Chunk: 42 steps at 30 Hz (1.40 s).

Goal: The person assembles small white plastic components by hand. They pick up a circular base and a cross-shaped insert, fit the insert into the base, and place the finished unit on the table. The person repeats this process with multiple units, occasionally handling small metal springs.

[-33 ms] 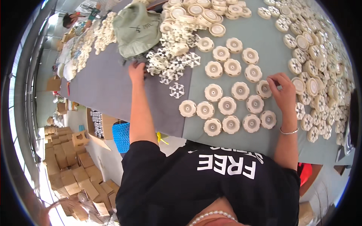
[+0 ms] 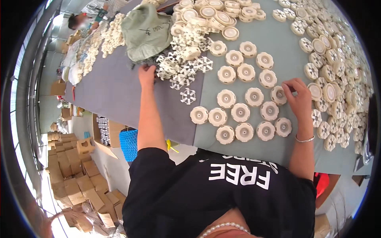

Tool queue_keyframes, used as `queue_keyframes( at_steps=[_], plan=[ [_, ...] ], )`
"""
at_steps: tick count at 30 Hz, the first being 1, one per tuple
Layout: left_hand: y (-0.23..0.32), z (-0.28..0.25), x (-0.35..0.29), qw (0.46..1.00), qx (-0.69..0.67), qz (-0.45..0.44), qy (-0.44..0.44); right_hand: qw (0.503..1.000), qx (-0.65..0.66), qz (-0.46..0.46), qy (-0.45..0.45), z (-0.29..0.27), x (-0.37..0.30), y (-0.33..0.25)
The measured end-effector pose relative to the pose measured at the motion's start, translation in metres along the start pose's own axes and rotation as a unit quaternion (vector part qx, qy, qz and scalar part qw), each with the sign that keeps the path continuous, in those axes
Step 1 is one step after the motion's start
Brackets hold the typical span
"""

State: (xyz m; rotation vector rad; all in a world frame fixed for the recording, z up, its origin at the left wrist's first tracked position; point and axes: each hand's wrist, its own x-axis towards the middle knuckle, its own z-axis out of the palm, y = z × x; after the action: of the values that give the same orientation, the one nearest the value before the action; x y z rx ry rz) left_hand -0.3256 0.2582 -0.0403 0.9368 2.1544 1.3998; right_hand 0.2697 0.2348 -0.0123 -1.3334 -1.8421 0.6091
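Observation:
At the near edge of a green cloth bag point(image 2: 146, 29), my left hand point(image 2: 147, 74) reaches among small dark pieces point(image 2: 135, 63). Its fingers are bent together; what they grip is hidden. A pile of white spoked wheel inserts point(image 2: 184, 69) lies just right of it, with one loose spoked insert point(image 2: 188, 96) nearer me. My right hand point(image 2: 298, 92) hovers beside the rightmost of several cream round wheel-like parts point(image 2: 240, 112), laid face up in loose rows. Its thumb and fingers are pinched together; anything between them is too small to make out.
Many cream wheel parts point(image 2: 335, 79) are heaped along the table's right side, and another heap point(image 2: 214, 14) stands at the back. Cardboard boxes point(image 2: 75, 174) are stacked on the floor at left, near a blue woven basket point(image 2: 128, 144). Another person point(image 2: 89, 22) is at the far left.

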Motion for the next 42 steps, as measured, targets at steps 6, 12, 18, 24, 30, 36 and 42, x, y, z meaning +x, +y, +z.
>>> queue_keyframes(
  at_steps=[6, 12, 18, 24, 30, 36, 42],
  plan=[
    [-0.005, 0.004, 0.009, 0.947, 0.293, 0.116, 0.062, 1.0, 0.01, 0.008, -0.014, 0.002, 0.001, 0.01],
    [-0.006, -0.008, 0.008, 0.993, -0.105, -0.053, -0.013, 0.999, -0.001, -0.005, 0.042, -0.006, 0.003, 0.012],
    [-0.004, -0.032, -0.052, 0.917, -0.358, -0.086, 0.154, 0.996, 0.034, -0.021, 0.083, -0.003, 0.007, 0.006],
    [0.08, 0.046, -0.139, 0.779, -0.562, -0.196, -0.199, 0.954, 0.286, 0.074, -0.055, 0.007, 0.015, -0.033],
    [0.151, 0.125, -0.232, 0.753, -0.545, -0.248, -0.273, 0.934, 0.297, 0.009, -0.199, 0.037, 0.038, -0.122],
    [0.151, 0.141, -0.253, 0.759, -0.551, -0.215, -0.274, 0.966, 0.203, -0.078, -0.136, 0.05, 0.04, -0.108],
    [0.143, 0.144, -0.253, 0.734, -0.547, -0.24, -0.322, 0.965, 0.215, -0.094, -0.121, 0.058, 0.039, -0.104]
  ],
)
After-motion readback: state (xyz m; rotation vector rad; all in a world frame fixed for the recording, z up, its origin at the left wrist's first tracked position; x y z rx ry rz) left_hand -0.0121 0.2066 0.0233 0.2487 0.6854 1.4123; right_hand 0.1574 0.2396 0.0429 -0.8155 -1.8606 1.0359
